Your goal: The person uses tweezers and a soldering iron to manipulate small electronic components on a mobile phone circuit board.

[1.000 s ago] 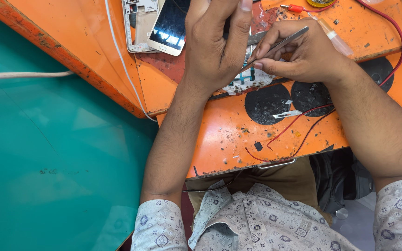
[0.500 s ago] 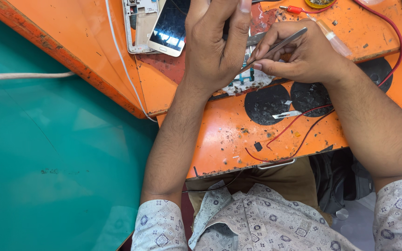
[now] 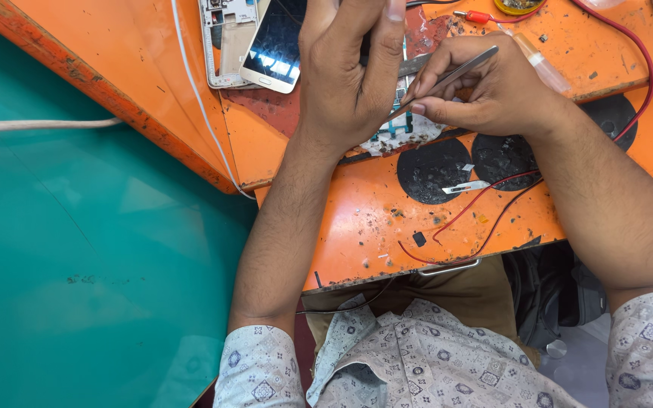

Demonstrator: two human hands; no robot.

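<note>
A: Your left hand (image 3: 345,79) is arched over the circuit board (image 3: 396,130) on the orange workbench (image 3: 372,219), fingers curled down and pressing on it, so most of the board is hidden under your palm.

B: And your right hand (image 3: 485,94) is pinched shut on the metal tweezers (image 3: 447,79), thumb and forefinger closed around the shaft. The tip points down-left and meets the board just beside your left fingertips.

A: A smartphone (image 3: 277,41) lies screen-up near the left hand, touching a white phone frame (image 3: 224,38). Red wire (image 3: 478,200) crosses the bench below your right wrist.
</note>
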